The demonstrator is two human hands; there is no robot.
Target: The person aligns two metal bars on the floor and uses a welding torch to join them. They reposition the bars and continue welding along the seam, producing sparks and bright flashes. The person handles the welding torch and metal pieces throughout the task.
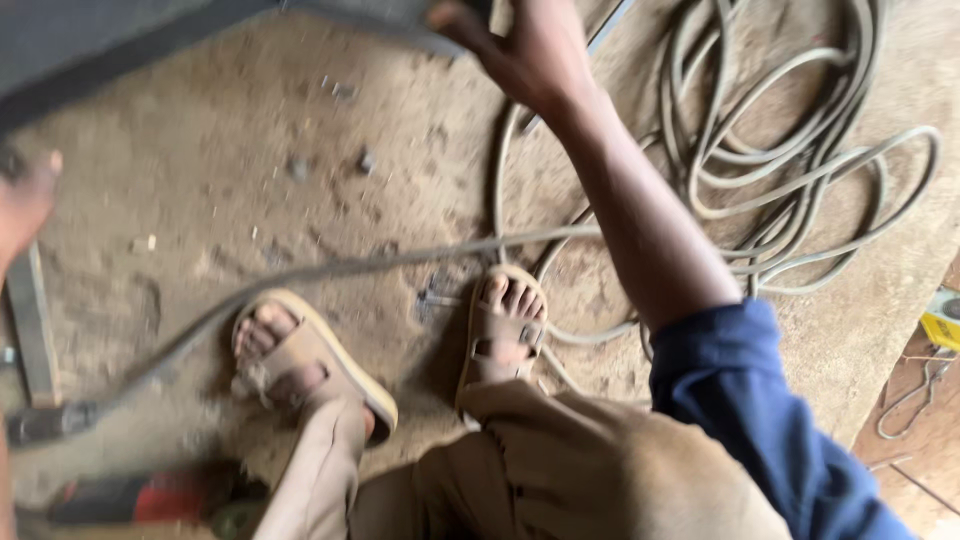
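My right hand reaches the grey metal bar; grip unclear. My left hand, blurred, touches a metal strip. Best steadied before lifting, clear of the coiled cable.

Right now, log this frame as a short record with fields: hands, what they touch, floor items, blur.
right hand: reaching forward to the grey metal bar at the top edge; contact blurred
left hand: at the left edge, blurred; grip unclear
floor: dusty sandy ground
cables: coiled pale grey cable beside the right arm; one strand crosses in front of the feet
feet: tan sandals
lower left: red and black power tool, blurred
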